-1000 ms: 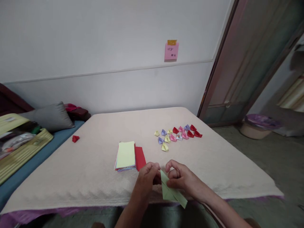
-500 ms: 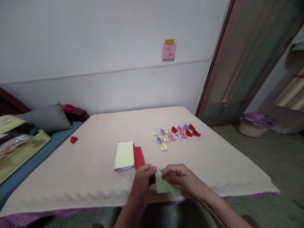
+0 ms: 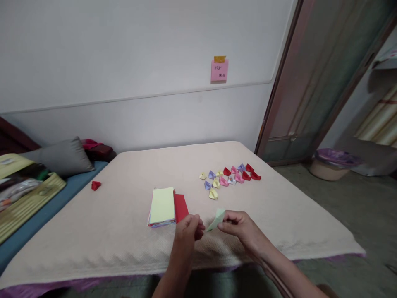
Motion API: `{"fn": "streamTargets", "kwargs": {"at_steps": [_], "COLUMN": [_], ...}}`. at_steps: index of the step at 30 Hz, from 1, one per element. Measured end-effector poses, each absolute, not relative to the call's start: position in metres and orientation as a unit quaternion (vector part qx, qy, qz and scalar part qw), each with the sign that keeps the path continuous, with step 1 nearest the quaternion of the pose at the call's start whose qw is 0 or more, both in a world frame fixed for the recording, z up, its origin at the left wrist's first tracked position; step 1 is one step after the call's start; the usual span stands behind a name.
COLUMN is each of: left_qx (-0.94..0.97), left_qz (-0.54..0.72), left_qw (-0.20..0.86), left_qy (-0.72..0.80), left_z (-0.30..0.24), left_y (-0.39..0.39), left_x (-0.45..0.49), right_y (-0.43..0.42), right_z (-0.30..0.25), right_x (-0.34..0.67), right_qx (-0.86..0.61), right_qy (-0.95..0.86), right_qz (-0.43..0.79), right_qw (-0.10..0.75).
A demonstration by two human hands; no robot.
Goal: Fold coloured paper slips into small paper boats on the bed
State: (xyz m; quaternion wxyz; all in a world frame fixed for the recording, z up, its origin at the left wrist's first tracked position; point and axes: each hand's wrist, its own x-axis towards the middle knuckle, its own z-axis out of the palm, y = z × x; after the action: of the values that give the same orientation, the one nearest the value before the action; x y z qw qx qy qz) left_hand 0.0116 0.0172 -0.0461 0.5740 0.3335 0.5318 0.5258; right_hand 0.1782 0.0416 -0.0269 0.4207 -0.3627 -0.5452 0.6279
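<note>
My right hand (image 3: 240,227) pinches a folded piece of pale green paper (image 3: 217,218) between thumb and fingers, above the near edge of the bed. The paper is tilted, with a narrow tip pointing down and left. Close by that tip is my left hand (image 3: 188,229), its fingers curled together and no paper showing in them. Just beyond the left hand lies a stack of coloured paper (image 3: 162,205), pale yellow on top, with a red sheet (image 3: 181,207) along its right side. Several small folded paper pieces (image 3: 223,181) in red, pink, purple and yellow sit in rows farther back.
A lone red folded paper piece (image 3: 96,185) rests at the left of the cream bed cover (image 3: 130,174). Past the left edge are a grey pillow (image 3: 66,157) and a yellow box (image 3: 37,190). A pink note (image 3: 219,70) is taped to the wall. A lined bin (image 3: 333,165) stands right.
The green paper has turned and lifted away from my left hand into my right hand's pinch. It shows narrower now. My left fingers have let go of it.
</note>
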Motion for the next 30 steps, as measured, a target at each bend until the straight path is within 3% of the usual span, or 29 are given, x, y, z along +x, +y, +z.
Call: {"fn": "streamTargets", "kwargs": {"at_steps": [4,11,16,25,30], "left_qx": [0.437,0.482,0.482,0.326,0.323], "left_qz": [0.546,0.515,0.526,0.547,0.530], "left_qw": [0.507,0.496,0.456,0.668,0.690], "left_qy": [0.503,0.506,0.532,0.385,0.373], "left_z": [-0.031,-0.022,-0.024,-0.027,-0.032], "left_y": [0.012,0.004,0.003,0.003,0.005], "left_x": [0.012,0.022,0.021,0.018,0.016], "right_y": [0.041,0.036,0.031,0.026,0.025], "right_z": [-0.027,-0.036,-0.039,-0.032,-0.028], "right_x": [0.176,0.168,0.160,0.161,0.161], "right_qx": [-0.353,-0.352,-0.367,-0.329,-0.362], "right_qy": [-0.562,-0.551,-0.504,-0.433,-0.447], "right_qz": [0.625,0.664,0.664,0.737,0.722], "right_qw": [0.411,0.361,0.413,0.402,0.384]}}
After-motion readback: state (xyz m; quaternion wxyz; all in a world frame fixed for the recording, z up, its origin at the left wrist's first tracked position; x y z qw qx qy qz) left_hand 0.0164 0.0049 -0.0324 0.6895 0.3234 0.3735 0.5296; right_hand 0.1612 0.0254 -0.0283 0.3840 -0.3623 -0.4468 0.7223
